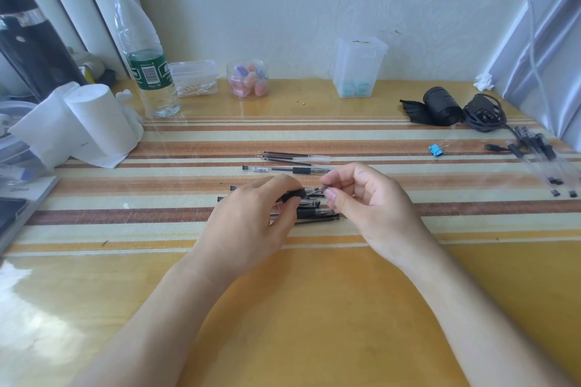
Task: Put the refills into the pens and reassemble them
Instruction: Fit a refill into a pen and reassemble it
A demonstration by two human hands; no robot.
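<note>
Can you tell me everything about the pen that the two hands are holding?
The clear plastic pen with a black rubber grip is held over a small heap of similar pens. It lies nearly level, with its tip end to the right. The left hand grips its barrel and hides most of it. The right hand pinches the see-through tip end between thumb and finger. Whether a refill is inside cannot be told.

Clear black-grip pen [309, 191] level above a heap of pens [316, 214], single pen [284, 169] and loose refills [292, 156] just beyond.
</note>
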